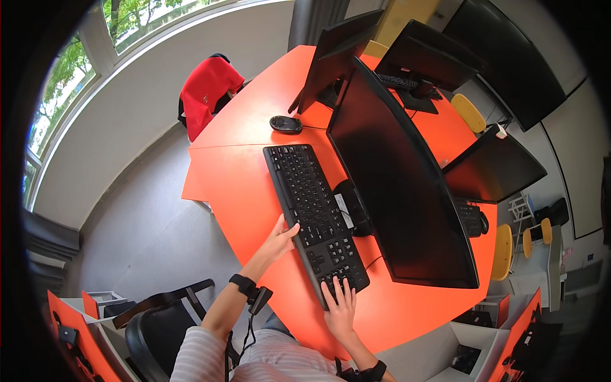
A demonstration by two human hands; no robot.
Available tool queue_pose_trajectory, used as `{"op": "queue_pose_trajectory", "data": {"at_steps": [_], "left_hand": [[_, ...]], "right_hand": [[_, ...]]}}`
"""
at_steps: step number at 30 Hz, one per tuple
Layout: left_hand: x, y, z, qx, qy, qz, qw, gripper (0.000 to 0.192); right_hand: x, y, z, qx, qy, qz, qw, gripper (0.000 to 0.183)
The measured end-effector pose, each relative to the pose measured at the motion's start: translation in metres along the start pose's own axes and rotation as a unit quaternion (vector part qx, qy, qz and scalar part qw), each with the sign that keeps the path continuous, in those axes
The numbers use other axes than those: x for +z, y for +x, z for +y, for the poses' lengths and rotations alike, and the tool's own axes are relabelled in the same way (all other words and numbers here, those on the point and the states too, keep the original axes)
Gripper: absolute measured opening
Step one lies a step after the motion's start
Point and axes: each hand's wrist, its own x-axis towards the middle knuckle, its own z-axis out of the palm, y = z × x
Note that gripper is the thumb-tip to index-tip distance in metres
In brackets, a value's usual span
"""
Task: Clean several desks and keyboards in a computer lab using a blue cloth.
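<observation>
A black full-size keyboard [310, 200] lies slantwise along the orange desk in front of me. My left hand [279, 241] grips its near long edge, the thumb on top and the other fingers partly hidden at the edge. Over the number pad, at the keyboard's lower end, rests my right hand [340, 305] with its fingers spread on the keys; its thumb is not clearly visible. Just behind the keyboard stands a black curved monitor [401, 186] with a dark screen. Beyond the keyboard's upper end a black mouse [286, 124] lies upside down, its underside showing.
The orange desk [229, 191] carries several other dark monitors, among them one [339, 52] at the far end. A monitor base [355, 219] sits close behind the keyboard. To my left is a black chair [157, 339]; a red garment [207, 90] drapes a chair by the windows.
</observation>
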Motion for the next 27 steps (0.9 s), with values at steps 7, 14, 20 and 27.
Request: {"op": "queue_pose_trajectory", "data": {"at_steps": [7, 14, 20, 27], "left_hand": [[-0.007, 0.028, -0.006, -0.04, -0.037, 0.021, 0.998, 0.05], [-0.009, 0.047, -0.002, -0.074, 0.041, -0.003, 0.996, 0.037], [-0.045, 0.081, -0.003, -0.103, 0.129, 0.069, 0.984, 0.04], [-0.012, 0.088, 0.031, -0.227, 0.346, 0.048, 0.909, 0.042]], "right_hand": [[-0.004, 0.022, 0.012, -0.001, -0.032, 0.0, 0.999, 0.062], [0.003, 0.029, 0.017, 0.008, -0.062, -0.003, 0.998, 0.061], [0.007, 0.046, 0.009, -0.032, -0.131, -0.01, 0.991, 0.056], [0.009, 0.053, 0.025, -0.043, -0.141, -0.045, 0.988, 0.054]]}}
